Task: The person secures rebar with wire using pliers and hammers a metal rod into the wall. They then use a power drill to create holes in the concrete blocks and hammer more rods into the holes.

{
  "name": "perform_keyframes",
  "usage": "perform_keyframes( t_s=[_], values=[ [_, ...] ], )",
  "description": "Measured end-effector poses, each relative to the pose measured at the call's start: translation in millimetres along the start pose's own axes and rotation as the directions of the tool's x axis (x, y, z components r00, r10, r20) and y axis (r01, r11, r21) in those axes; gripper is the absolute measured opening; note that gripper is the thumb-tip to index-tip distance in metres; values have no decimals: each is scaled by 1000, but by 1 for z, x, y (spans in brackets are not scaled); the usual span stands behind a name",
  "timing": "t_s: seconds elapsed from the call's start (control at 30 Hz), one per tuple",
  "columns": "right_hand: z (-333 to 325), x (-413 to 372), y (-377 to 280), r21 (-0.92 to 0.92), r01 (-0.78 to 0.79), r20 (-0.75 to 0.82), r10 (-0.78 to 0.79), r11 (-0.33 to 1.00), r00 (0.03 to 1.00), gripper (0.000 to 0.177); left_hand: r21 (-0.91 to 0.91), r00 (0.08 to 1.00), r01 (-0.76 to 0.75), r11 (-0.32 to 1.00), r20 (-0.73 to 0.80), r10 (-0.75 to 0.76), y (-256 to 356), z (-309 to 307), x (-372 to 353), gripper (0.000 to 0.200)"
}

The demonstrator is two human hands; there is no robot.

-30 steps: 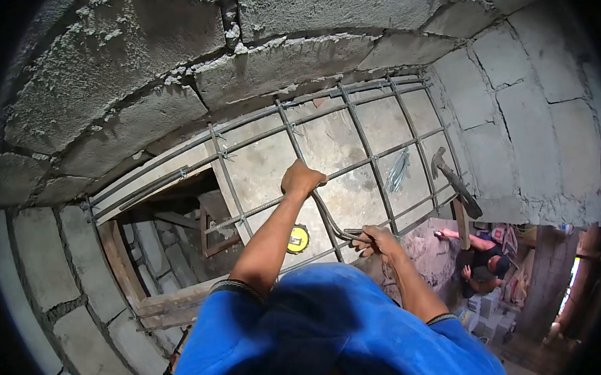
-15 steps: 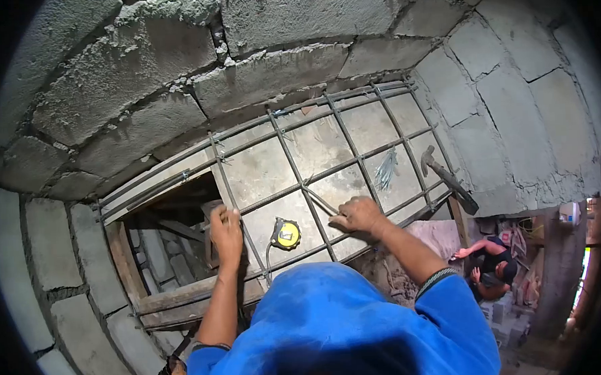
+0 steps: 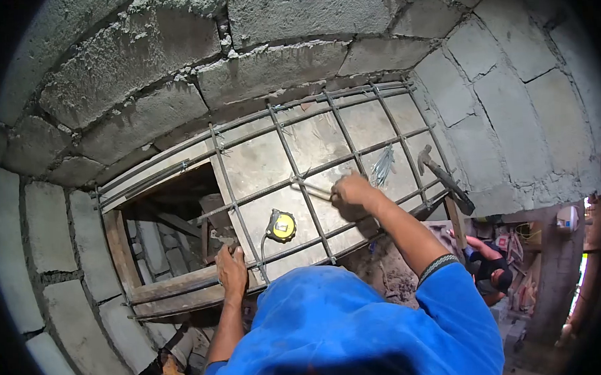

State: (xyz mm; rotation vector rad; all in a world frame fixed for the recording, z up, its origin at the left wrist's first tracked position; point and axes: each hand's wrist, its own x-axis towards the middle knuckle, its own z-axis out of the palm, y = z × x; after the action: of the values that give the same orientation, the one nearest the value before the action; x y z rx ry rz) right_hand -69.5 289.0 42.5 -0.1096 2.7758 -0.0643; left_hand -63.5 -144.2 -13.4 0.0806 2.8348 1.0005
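Observation:
My right hand [image 3: 355, 190] is closed around a thin metal tie-wire hook [image 3: 319, 190], whose tip meets a crossing of the rebar grid [image 3: 343, 164]. My left hand [image 3: 232, 272] is lower on the left, its fingers curled over the wooden beam [image 3: 177, 285] at the grid's front edge. A yellow and black tape measure [image 3: 283, 226] lies between my hands on the pale board [image 3: 258, 213] under the bars. Right of my right hand, a bundle of tie wires [image 3: 382, 167] rests on the grid, and a hammer [image 3: 444, 178] lies across its right end.
Concrete block walls rise behind [image 3: 275, 71], at the left [image 3: 69, 264] and at the right [image 3: 512, 111]. A rectangular opening [image 3: 174, 213] gapes left of the board. Down at the lower right, a co-worker [image 3: 492, 269] is near a wooden post [image 3: 554, 270].
My left hand has moved down from beside the opening to the front beam. My right hand has shifted slightly up with the hook. The co-worker below has changed posture.

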Motion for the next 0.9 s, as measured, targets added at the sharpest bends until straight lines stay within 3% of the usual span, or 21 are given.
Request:
perform_keyframes(
  t_s=[0.07, 0.13, 0.17, 0.23, 0.27, 0.3, 0.33, 0.37, 0.47, 0.57, 0.6, 0.67, 0.7, 0.73, 0.87, 0.9],
  values=[
    [5, -14, -15, 180, 154, 172, -186, 971, 967, 21, 85, 999, -14, 996, -42, 18, 2, 7, 0, 40],
    [-13, -42, -35, 305, 160, 131, -208, 939, 969, 24, 275, 997, 33, 961, 59, -51, 16, 8, 2, 38],
    [-10, -51, -32, 299, 145, 120, -188, 943, 975, 28, 283, 999, 5, 959, -33, 5, 11, 14, 1, 35],
    [19, -66, -14, 339, 27, 10, -33, 940, 999, 30, 297, 1000, 2, 955, -19, 3, 11, 14, 2, 34],
    [30, -69, -6, 272, -59, 44, 49, 960, 998, 32, 305, 1000, -4, 952, 3, 4, 10, 14, 2, 32],
    [42, -73, 3, 259, -125, 67, 111, 958, 992, 31, 302, 996, -16, 953, -74, 40, 5, 20, 1, 27],
    [36, -80, 1, 135, -135, 44, 130, 982, 990, 24, 326, 996, 11, 945, -85, 18, 14, 16, 1, 25],
    [36, -81, -1, 80, -174, 70, 169, 981, 983, 24, 336, 989, -73, 939, -97, 112, 2, 23, 1, 25],
    [38, -81, -12, 0, -131, 13, 131, 991, 991, 19, 367, 989, -68, 928, -98, 111, 5, 19, 2, 25],
    [37, -70, -26, 216, -94, -376, 172, 972, 910, 23, 321, 993, -29, 947, -100, 65, 10, 13, 1, 28],
    [45, -65, -30, 215, -86, -374, 163, 973, 913, 23, 295, 993, -24, 955, -107, 58, 11, 12, 1, 28],
    [69, -58, -33, 403, -30, -484, 241, 914, 841, 19, 298, 996, -23, 954, -81, 49, 11, 13, 0, 29],
    [72, -58, -41, 372, -4, -528, 215, 928, 822, 17, 313, 997, -24, 949, -67, 48, 11, 13, 0, 28],
    [76, -58, -48, 433, -7, -499, 247, 901, 831, 16, 328, 998, -23, 944, -55, 44, 10, 13, 1, 28],
    [87, -53, -60, 476, -62, -527, 341, 877, 779, 13, 300, 995, -51, 953, -72, 75, 9, 12, 1, 26],
    [90, -46, -60, 462, -160, -525, 414, 872, 743, 13, 308, 991, -61, 949, -91, 93, 8, 13, 0, 25]
  ],
)
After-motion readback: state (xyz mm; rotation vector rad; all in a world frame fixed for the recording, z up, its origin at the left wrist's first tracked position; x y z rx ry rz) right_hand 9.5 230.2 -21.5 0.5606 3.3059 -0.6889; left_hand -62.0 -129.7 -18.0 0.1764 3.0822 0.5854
